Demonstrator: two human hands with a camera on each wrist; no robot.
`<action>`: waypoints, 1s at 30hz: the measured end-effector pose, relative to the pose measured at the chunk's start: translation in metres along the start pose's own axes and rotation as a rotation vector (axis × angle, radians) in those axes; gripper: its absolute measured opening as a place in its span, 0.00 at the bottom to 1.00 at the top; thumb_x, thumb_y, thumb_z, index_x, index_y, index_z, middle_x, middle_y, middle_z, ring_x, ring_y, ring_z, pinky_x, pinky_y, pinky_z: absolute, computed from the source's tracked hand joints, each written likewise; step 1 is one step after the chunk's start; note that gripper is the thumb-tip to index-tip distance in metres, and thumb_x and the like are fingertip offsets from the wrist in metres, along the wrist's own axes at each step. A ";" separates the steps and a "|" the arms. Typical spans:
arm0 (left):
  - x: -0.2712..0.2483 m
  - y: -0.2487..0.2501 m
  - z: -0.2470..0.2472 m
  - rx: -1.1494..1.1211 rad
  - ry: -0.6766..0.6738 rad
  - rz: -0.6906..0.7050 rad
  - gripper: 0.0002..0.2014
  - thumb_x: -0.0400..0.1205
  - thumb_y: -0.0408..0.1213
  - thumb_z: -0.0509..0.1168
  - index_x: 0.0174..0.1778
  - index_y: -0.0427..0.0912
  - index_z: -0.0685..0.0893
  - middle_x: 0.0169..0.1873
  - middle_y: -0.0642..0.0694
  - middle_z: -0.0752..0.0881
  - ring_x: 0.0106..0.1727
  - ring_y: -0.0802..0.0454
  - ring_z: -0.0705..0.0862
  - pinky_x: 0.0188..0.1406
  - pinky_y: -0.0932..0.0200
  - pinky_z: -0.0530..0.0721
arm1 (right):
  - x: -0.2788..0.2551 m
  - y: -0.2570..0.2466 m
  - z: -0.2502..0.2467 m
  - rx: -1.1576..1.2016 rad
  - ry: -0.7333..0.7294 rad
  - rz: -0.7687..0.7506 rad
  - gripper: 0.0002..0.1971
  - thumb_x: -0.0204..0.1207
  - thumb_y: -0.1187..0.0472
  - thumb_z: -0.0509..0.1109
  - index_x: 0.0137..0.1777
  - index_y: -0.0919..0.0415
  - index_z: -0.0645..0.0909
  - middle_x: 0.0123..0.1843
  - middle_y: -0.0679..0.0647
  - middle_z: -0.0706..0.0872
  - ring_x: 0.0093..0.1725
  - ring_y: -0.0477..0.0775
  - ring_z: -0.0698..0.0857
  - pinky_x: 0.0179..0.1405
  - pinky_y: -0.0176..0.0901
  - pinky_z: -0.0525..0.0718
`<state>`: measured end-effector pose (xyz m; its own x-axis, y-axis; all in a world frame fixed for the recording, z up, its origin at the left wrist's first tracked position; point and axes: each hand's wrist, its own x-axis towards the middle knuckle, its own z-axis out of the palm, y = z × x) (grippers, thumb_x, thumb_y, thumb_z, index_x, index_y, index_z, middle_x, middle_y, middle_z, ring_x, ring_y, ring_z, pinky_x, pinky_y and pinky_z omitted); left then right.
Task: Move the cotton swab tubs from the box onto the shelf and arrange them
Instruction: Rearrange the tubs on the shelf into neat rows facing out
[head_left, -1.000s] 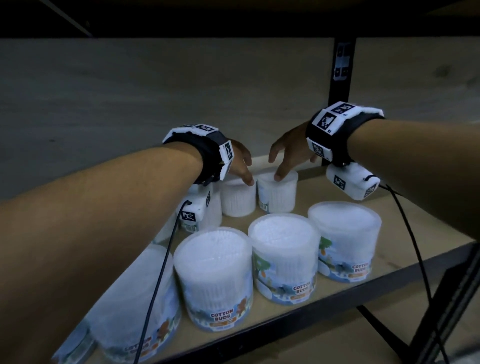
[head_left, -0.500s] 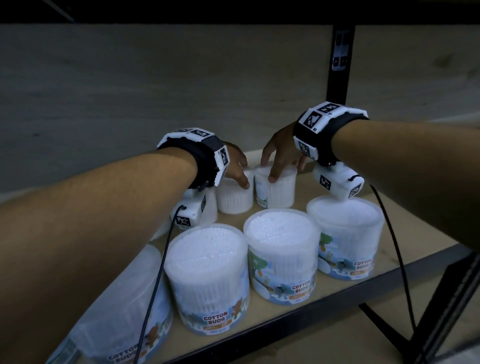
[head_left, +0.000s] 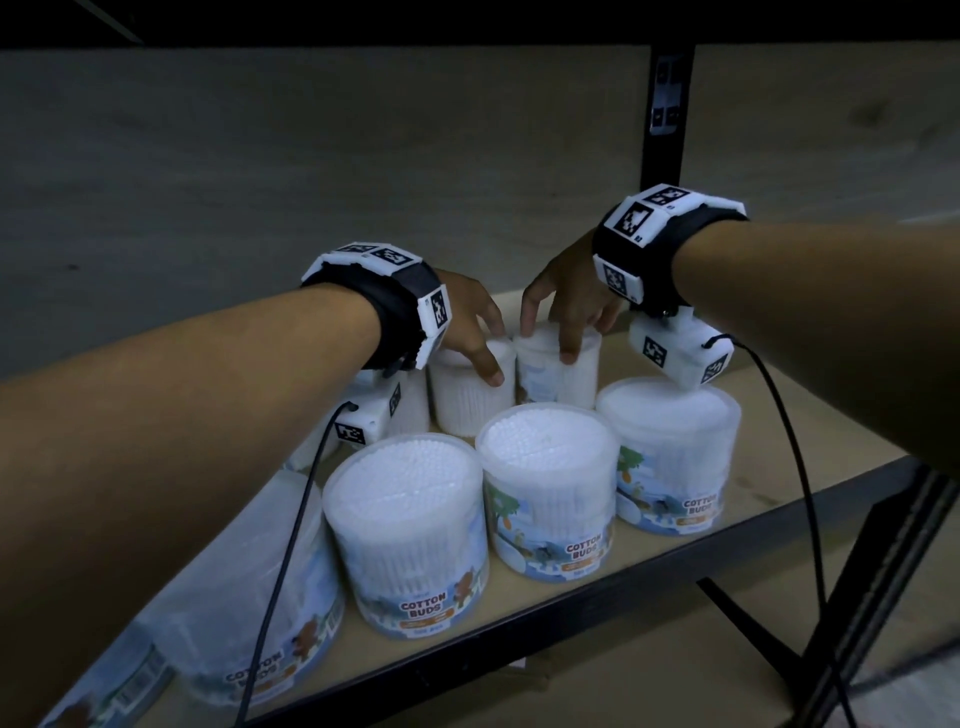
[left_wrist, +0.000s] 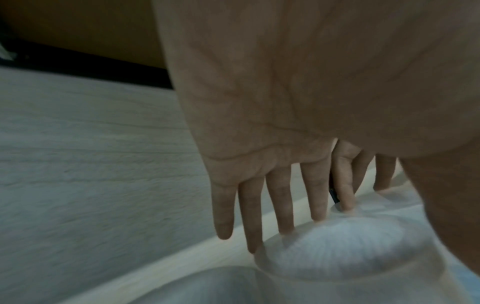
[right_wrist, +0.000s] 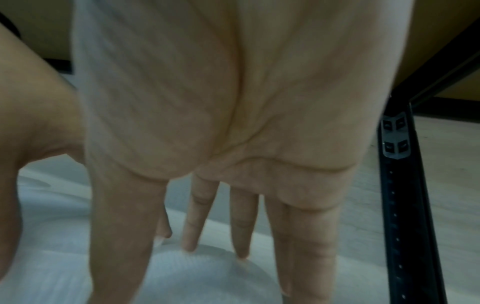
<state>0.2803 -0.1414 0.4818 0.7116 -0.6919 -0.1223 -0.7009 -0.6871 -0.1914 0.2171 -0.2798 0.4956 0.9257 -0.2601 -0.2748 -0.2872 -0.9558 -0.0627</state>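
Observation:
Several clear cotton swab tubs stand in two rows on the wooden shelf (head_left: 789, 431). My left hand (head_left: 480, 348) grips a back-row tub (head_left: 462, 405) from above, thumb on its near side, fingers over the far rim. The left wrist view shows those fingers (left_wrist: 283, 205) reaching down onto the tub (left_wrist: 337, 244). My right hand (head_left: 561, 322) grips the neighbouring back-row tub (head_left: 571, 384) the same way; its fingers (right_wrist: 192, 226) sit on that lid (right_wrist: 207, 277). Both tubs stand on the shelf, nearly touching.
Front-row tubs (head_left: 548, 483) stand close below my wrists, one (head_left: 670, 457) under the right wrist camera. A further tub (head_left: 413, 410) is half hidden behind my left wrist. A black upright post (head_left: 667, 130) rises at the back right. A black rail (head_left: 597, 603) edges the shelf front.
Both hands have stayed on the same two back-row tubs and settled lower around them, thumbs sliding down the near sides. The tubs have barely shifted.

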 end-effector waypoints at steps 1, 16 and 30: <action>-0.001 0.001 0.000 -0.003 -0.007 -0.004 0.39 0.70 0.64 0.73 0.77 0.57 0.73 0.73 0.54 0.76 0.72 0.53 0.75 0.72 0.58 0.71 | 0.001 0.000 0.002 0.023 -0.031 0.000 0.26 0.69 0.65 0.82 0.64 0.45 0.81 0.67 0.56 0.80 0.59 0.60 0.83 0.60 0.56 0.87; -0.010 0.007 -0.010 -0.033 -0.075 0.026 0.34 0.80 0.47 0.71 0.82 0.58 0.67 0.78 0.51 0.72 0.76 0.52 0.73 0.48 0.73 0.74 | -0.010 -0.004 0.007 0.045 0.018 -0.001 0.28 0.75 0.57 0.78 0.74 0.53 0.75 0.54 0.53 0.77 0.44 0.51 0.78 0.61 0.56 0.86; -0.005 0.008 -0.011 -0.079 -0.128 -0.075 0.43 0.75 0.57 0.72 0.84 0.55 0.59 0.82 0.50 0.64 0.79 0.49 0.67 0.64 0.62 0.73 | -0.004 0.006 0.003 0.096 -0.020 0.024 0.35 0.68 0.53 0.83 0.74 0.39 0.72 0.62 0.54 0.77 0.64 0.62 0.82 0.61 0.59 0.86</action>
<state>0.2711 -0.1456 0.4913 0.7589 -0.6076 -0.2342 -0.6437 -0.7545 -0.1281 0.2106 -0.2835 0.4933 0.9135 -0.2792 -0.2960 -0.3324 -0.9316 -0.1473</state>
